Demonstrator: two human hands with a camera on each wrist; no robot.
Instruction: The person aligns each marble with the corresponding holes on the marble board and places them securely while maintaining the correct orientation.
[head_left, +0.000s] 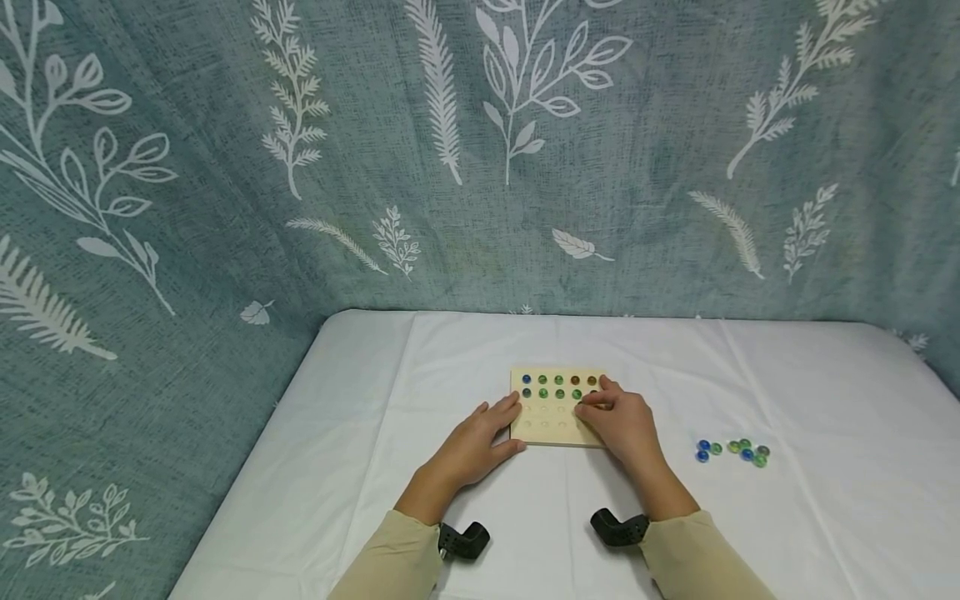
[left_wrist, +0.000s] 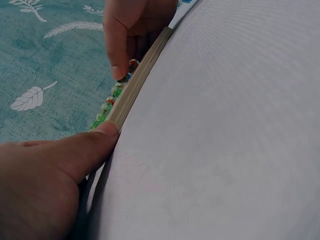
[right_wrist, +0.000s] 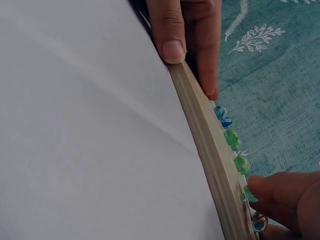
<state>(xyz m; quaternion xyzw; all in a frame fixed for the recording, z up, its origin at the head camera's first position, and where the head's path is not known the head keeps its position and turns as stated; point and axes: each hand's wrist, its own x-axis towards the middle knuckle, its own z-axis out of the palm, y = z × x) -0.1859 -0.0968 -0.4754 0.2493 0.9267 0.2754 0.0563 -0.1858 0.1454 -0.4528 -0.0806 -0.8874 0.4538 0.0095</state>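
A pale wooden board [head_left: 546,433] with rows of round hollows lies on the white tablecloth. Glass marbles [head_left: 558,380] in blue, green and amber sit in its two far rows; bare hollows show in the nearer rows. My left hand [head_left: 474,443] holds the board's left side, its thumb [left_wrist: 95,145] against the near edge and its fingertips at the left edge. Over the board's right side, my right hand [head_left: 626,423] pinches a dark marble [left_wrist: 122,79] at the end of the second row. The fingers partly hide that marble and the hollows around it.
Several loose blue and green marbles [head_left: 746,454] lie on the tablecloth [head_left: 825,392] to the right of my right hand. A leaf-patterned teal curtain [head_left: 450,250] hangs behind the table and along its left side. Black wrist devices [head_left: 465,542] sit on both wrists.
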